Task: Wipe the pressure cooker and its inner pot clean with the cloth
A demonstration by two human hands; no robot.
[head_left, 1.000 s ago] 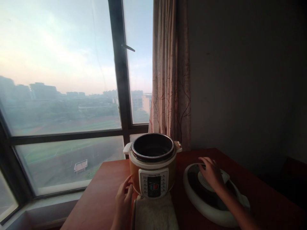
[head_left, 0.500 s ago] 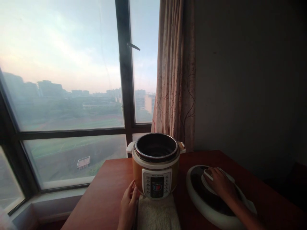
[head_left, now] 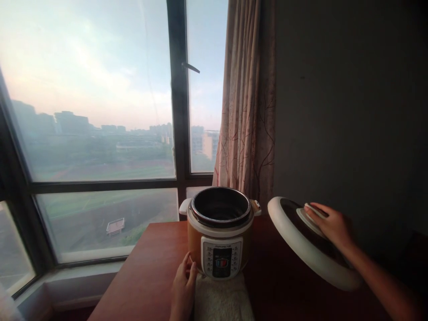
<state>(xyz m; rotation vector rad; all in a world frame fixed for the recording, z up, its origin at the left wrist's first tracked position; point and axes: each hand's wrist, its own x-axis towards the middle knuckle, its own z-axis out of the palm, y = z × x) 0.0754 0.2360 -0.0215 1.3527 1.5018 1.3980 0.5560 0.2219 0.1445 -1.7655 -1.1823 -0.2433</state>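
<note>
An electric pressure cooker (head_left: 194, 245), gold-brown with a white rim and front control panel, stands upright with its top uncovered and the dark inner pot (head_left: 220, 206) showing. My left hand (head_left: 183, 283) rests at the cooker's lower left side, fingers stretched out and seeming to touch it. Up to the right, my right hand (head_left: 329, 225) grips the handle of the round lid (head_left: 301, 252), which has a wide white rim and a dark top. The lid hangs tilted above the table, apart from the cooker.
The cooker stands on the reddish-brown wooden table (head_left: 140, 267), with a light folded towel (head_left: 222, 298) in front of it. Behind are a large window (head_left: 100, 156) and a patterned curtain (head_left: 242, 111). A dark wall (head_left: 334, 111) rises on the right.
My right hand has lifted the lid off the table and tilted it. My left hand stays by the cooker. The whole view has shifted slightly.
</note>
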